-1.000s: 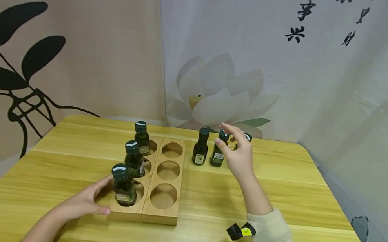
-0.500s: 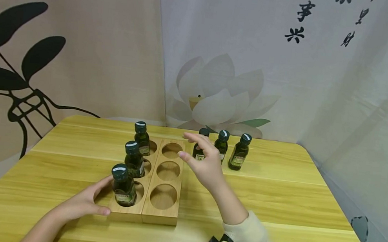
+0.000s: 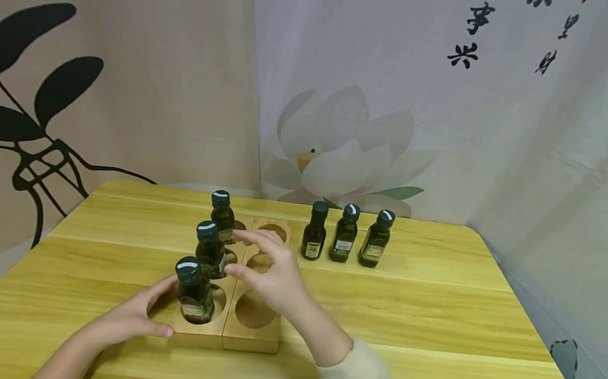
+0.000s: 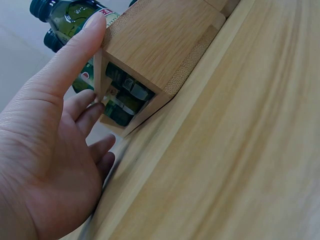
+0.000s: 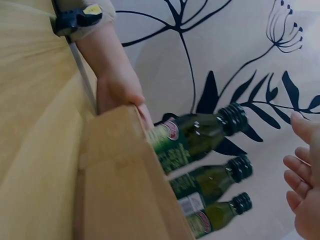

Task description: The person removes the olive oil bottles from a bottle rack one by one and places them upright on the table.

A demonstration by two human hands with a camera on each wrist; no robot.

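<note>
A pale wooden rack (image 3: 251, 336) with two columns of round holes stands left of the table's middle. Three dark green bottles with black caps stand upright in its left column: the front bottle (image 3: 195, 292), middle bottle (image 3: 209, 252) and back bottle (image 3: 222, 217). My left hand (image 3: 129, 319) holds the rack's front left corner, thumb at the front, fingers along the side; the left wrist view shows the thumb (image 4: 82, 52) on the wood. Over the rack's right column hovers my right hand (image 3: 278, 279), thumb and fingers spread, holding nothing. In the right wrist view, its fingers (image 5: 298, 172) are apart from the caps.
Three more dark bottles stand in a row behind and right of the rack: a slim bottle (image 3: 314, 234), a middle one (image 3: 343, 237) and a right-hand one (image 3: 374, 241). The wooden table (image 3: 434, 327) ends at a printed cloth backdrop (image 3: 346, 52).
My right hand has moved left and toward me, from in front of the row of bottles to above the rack. My left hand and the bottles have stayed in place.
</note>
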